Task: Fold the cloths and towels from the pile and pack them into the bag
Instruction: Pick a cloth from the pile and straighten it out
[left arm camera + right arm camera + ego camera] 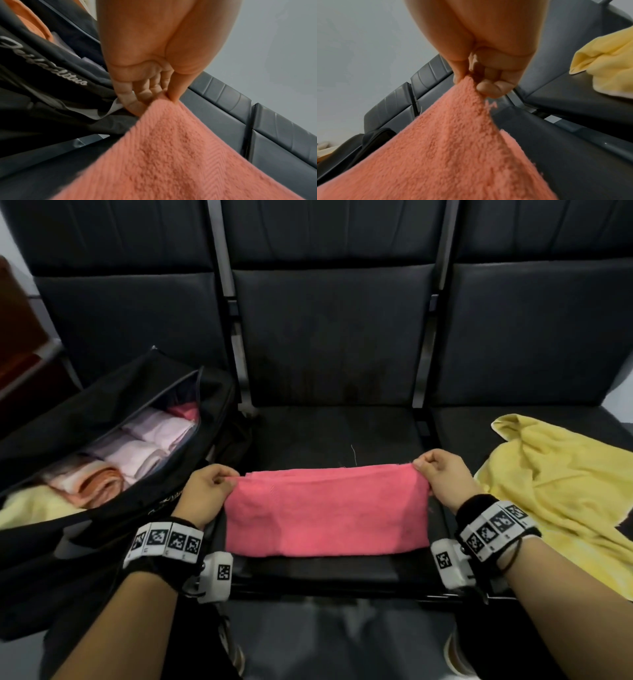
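Note:
A pink towel (325, 511) is stretched between both hands over the middle black seat (325, 433), its lower part resting near the seat's front edge. My left hand (219, 479) pinches the towel's upper left corner (161, 102) between thumb and fingers. My right hand (428, 465) pinches the upper right corner (467, 81) the same way. An open black bag (113, 501) lies on the left seat, holding folded pale pink, orange and yellow cloths (137, 453). A crumpled yellow towel (561, 487) lies on the right seat.
Three black padded seats with tall backrests (329, 330) stand in a row, with metal armrest bars (239, 361) between them. My legs and shoes show below the seat's front edge. A dark red cabinet (20, 347) stands at the far left.

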`<move>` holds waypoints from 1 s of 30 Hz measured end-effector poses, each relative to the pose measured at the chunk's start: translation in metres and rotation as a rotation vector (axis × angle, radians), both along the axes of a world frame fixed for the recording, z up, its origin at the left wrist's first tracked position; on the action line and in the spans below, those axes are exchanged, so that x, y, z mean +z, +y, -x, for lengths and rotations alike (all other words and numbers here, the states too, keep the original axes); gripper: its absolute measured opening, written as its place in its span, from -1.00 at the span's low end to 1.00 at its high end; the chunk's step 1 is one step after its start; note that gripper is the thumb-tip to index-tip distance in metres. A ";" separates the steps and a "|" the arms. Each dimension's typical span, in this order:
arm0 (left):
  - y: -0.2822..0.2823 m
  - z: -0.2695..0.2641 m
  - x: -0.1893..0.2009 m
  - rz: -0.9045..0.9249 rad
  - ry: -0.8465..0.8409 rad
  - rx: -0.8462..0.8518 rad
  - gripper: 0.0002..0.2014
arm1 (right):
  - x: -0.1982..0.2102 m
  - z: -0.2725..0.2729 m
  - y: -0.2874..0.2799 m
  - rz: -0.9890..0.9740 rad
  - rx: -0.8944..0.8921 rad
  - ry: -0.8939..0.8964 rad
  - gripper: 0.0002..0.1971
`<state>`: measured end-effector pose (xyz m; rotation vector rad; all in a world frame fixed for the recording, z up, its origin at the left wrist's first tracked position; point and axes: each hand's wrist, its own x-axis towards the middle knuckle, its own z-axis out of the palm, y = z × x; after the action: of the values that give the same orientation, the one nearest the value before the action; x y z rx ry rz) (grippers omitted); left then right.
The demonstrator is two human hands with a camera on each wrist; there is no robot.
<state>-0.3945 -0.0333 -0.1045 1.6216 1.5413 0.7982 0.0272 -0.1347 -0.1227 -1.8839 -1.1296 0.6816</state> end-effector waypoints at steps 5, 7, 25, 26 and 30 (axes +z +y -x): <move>0.039 -0.012 -0.012 -0.019 0.060 0.034 -0.83 | -0.009 -0.007 0.042 0.021 -0.033 -0.037 -0.85; 0.053 -0.019 -0.021 -0.011 0.065 0.075 -0.81 | -0.016 -0.010 0.056 0.050 -0.042 -0.066 -0.86; -0.014 -0.012 -0.072 0.201 0.433 -0.066 -0.68 | -0.068 0.021 -0.010 0.450 -0.031 -0.257 -0.72; -0.018 -0.014 -0.071 0.206 0.447 -0.074 -0.67 | -0.067 0.019 -0.014 0.427 -0.050 -0.242 -0.72; -0.031 -0.031 -0.064 0.218 0.409 -0.120 -0.70 | -0.058 0.008 -0.028 0.298 -0.240 0.011 -0.83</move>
<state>-0.3636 -0.0639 -0.1688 1.7633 1.7185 0.2293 0.0191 -0.1630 -0.1803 -2.2195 -0.8096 0.7531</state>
